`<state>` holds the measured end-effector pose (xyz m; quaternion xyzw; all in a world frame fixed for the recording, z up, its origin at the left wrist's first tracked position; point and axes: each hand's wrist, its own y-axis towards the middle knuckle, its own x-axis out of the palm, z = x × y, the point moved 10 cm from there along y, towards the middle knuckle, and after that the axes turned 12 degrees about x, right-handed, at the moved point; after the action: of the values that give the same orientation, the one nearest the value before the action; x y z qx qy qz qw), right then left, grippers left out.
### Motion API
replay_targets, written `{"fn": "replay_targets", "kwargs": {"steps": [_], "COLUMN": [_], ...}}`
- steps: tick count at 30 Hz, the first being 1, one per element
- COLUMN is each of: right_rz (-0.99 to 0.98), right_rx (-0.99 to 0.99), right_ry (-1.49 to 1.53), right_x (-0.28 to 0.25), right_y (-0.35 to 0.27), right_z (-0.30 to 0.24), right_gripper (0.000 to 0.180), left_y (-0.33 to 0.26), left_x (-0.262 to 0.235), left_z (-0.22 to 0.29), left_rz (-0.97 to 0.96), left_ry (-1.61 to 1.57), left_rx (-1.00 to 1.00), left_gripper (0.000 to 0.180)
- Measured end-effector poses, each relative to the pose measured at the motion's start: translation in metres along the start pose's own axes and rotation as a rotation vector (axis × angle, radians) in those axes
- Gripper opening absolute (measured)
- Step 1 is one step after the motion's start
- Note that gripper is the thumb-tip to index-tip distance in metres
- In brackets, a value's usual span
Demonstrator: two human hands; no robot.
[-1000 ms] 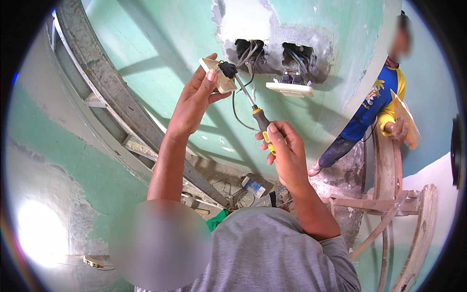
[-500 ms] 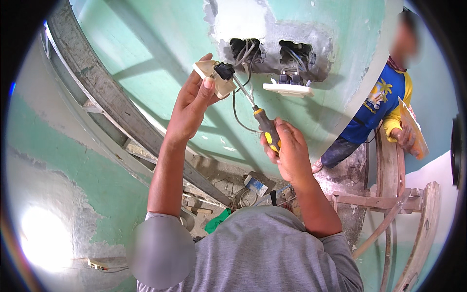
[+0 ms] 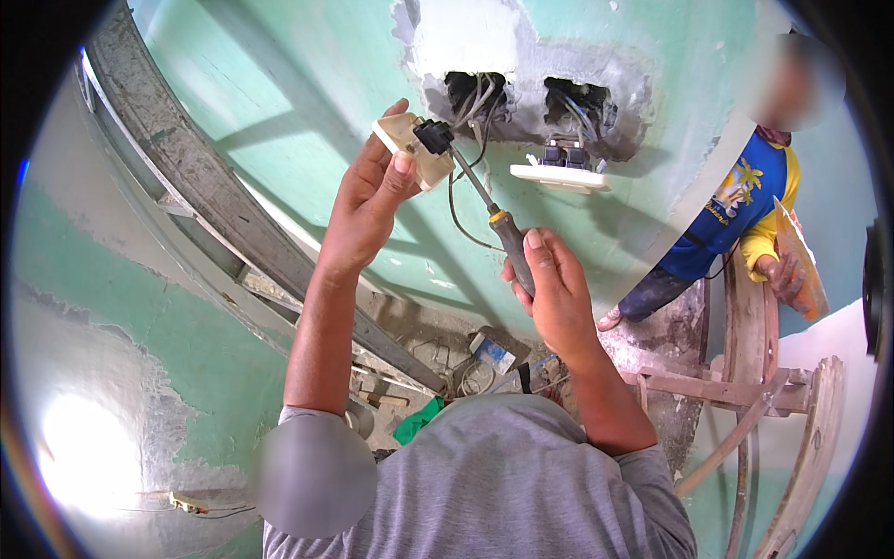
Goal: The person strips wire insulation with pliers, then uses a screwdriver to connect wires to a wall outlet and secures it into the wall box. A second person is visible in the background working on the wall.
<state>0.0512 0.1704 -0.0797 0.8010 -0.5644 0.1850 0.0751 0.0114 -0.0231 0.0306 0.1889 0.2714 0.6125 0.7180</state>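
My left hand [image 3: 372, 200] grips a cream switch plate [image 3: 402, 140] by its edges, its back turned toward the screwdriver. A black module [image 3: 433, 136] sits on that back, with grey and black wires [image 3: 480, 102] running from it to the left wall opening [image 3: 461, 88]. In my right hand [image 3: 557, 289] is a screwdriver [image 3: 510, 238] with a dark grey and yellow handle; its tip meets the black module. To the right, a second cream plate [image 3: 561, 178] with black modules hangs by wires below the right wall opening [image 3: 596, 98].
A metal ladder or frame [image 3: 200, 158] rises at the left. A co-worker [image 3: 736, 205] in a blue and yellow shirt stands at the right, holding a flat board [image 3: 801, 265]. Wooden frame pieces [image 3: 805, 447] stand at lower right. Cables and debris [image 3: 477, 377] litter the floor.
The screwdriver handle has turned in my right hand and my fingers have shifted round it. The wall and plates sit slightly further right in view. The co-worker has moved a little right.
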Motion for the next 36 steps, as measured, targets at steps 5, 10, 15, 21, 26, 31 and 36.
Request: {"fn": "replay_targets", "kwargs": {"steps": [5,10,15,21,26,31,36], "right_rz": [0.240,0.427,-0.136,0.121,0.467,0.583,0.422], "right_rx": [-0.431,-0.729,0.163,-0.451,-0.869,-0.976,-0.836], "right_ry": [-0.281,-0.694,0.195,-0.294,-0.816,-1.016,-0.734], "right_x": [-0.009,0.002,0.000,-0.004,0.008,0.016,0.005], "right_y": [-0.012,-0.026,0.007,-0.008,-0.037,-0.049,-0.038], "right_z": [-0.017,-0.043,-0.002,-0.031,-0.055,-0.059,-0.057], "right_gripper": [0.030,0.026,0.028,0.034,0.037,0.046,0.040], "left_y": [0.001,0.003,0.006,0.008,0.016,0.023,0.026], "left_x": [0.002,0.001,-0.002,0.001,-0.002,0.004,-0.002], "left_z": [-0.001,-0.002,0.000,-0.011,-0.018,-0.024,-0.032], "left_rz": [-0.014,0.033,0.009,0.060,0.084,0.063,0.088], "left_ry": [-0.012,-0.051,-0.024,-0.117,-0.217,-0.240,-0.279], "left_rx": [0.002,0.018,0.045,0.016,0.022,0.004,0.075], "left_gripper": [0.073,0.074,0.074,0.071,0.063,0.061,0.061]}}
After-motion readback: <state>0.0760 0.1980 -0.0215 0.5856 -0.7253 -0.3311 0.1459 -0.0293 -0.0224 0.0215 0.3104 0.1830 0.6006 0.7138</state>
